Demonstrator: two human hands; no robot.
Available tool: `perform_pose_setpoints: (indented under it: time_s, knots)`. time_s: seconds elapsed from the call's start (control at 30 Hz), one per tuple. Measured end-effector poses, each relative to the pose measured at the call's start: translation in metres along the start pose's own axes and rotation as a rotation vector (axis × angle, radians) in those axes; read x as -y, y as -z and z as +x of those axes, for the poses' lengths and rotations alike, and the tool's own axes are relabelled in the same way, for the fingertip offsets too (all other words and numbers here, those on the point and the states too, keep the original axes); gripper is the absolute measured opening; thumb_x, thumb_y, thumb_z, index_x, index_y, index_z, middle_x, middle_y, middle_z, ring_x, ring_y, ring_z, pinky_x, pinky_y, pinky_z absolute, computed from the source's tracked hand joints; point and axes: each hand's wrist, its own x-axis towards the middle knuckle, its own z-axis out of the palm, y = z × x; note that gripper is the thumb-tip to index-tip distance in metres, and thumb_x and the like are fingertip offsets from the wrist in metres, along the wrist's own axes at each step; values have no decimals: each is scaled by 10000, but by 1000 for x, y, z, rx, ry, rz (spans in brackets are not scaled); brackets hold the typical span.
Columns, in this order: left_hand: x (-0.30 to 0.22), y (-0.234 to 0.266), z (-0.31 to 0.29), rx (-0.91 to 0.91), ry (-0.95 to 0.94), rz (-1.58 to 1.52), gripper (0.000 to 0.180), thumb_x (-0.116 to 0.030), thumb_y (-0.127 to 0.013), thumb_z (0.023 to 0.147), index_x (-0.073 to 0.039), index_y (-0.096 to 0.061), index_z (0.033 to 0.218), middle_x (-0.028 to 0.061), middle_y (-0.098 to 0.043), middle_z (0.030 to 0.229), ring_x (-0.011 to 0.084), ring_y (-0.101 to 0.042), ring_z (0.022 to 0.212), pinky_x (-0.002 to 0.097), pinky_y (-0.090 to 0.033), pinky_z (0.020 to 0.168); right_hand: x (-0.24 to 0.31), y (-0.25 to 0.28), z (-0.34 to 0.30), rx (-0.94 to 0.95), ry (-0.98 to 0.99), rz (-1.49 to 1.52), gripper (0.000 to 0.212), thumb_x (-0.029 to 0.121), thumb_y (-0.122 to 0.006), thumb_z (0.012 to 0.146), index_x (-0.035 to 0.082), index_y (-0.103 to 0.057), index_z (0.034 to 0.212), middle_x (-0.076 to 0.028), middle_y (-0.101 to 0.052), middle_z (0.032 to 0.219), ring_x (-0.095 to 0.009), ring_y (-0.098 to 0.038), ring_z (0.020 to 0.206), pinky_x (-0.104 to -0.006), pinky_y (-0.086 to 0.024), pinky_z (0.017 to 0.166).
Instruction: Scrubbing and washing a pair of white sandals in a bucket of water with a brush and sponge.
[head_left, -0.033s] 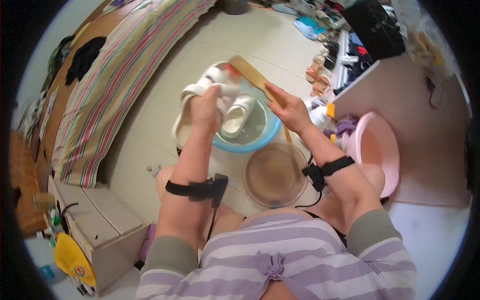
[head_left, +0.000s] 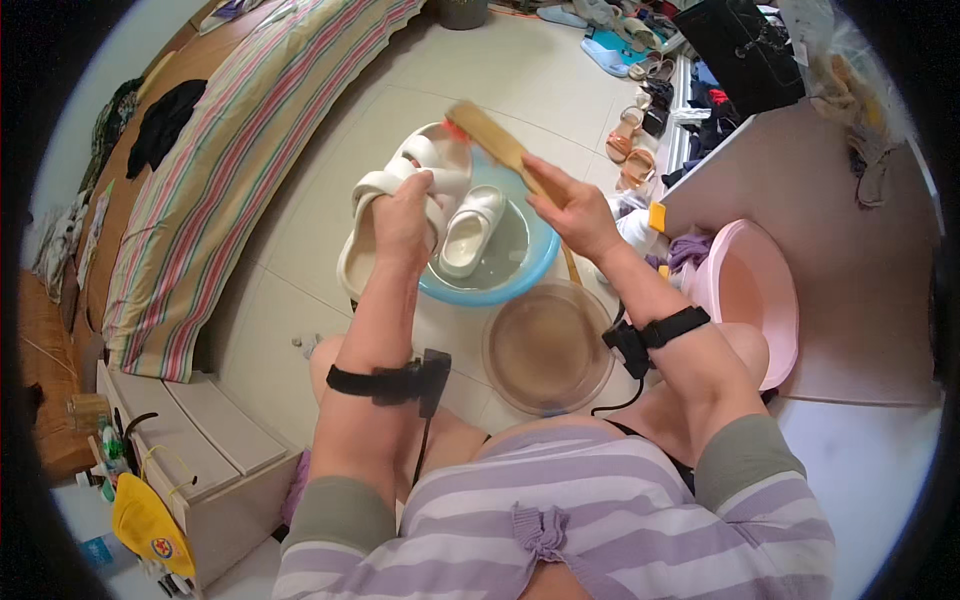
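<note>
My left hand (head_left: 402, 225) grips a white strappy sandal (head_left: 362, 232) and holds it up above the left side of a blue basin (head_left: 480, 297). My fingers are partly hidden by its straps. In my right hand (head_left: 578, 212) is a wooden-handled scrub brush (head_left: 490, 135), held by the handle. Its reddish bristle end meets the toe end of the sandal; the contact is slightly blurred. A second white shoe (head_left: 468, 240) rests in the basin's cloudy water.
A round, see-through basin (head_left: 548, 345) with brownish water stands close before me. To the right are a pink basin (head_left: 745, 235), a white bottle (head_left: 637, 232) with an orange cap and several sandals (head_left: 625, 130). A bed with a striped sheet (head_left: 250, 150) and a low cabinet (head_left: 205, 440) line the left.
The brush head has shifted slightly up and to the left. The held sandal has moved a little left and looks sharper. Both hands keep their grips.
</note>
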Motion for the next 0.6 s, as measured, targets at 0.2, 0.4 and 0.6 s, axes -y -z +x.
perform_pose_setpoints:
  time_s: [0.2,0.4,0.6]
  knots:
    - [0,-4,1,11,-9,-37,277,-75,-590,837,8,-574,1101,61,-600,909,131,-575,729,258,-469,629,32,-7,18,83,13,-136,529,144,-629,842,158,-496,1354,-111,-618,1230,-202,-613,1085,-322,-458,923]
    - [-10,0,3,-22,-1,-61,208,-108,-607,843,19,-604,1007,57,-606,833,140,-590,706,273,-479,616,-14,1,13,-152,71,-43,488,278,-648,818,212,-557,1292,-140,-643,1142,-272,-640,1028,-347,-505,881]
    - [-13,-12,-5,7,63,-125,227,-124,-618,835,9,-598,1017,62,-592,838,159,-588,735,281,-473,675,28,-25,30,-57,102,-154,492,304,-646,824,273,-540,1304,-151,-656,1078,-320,-651,929,-371,-513,804]
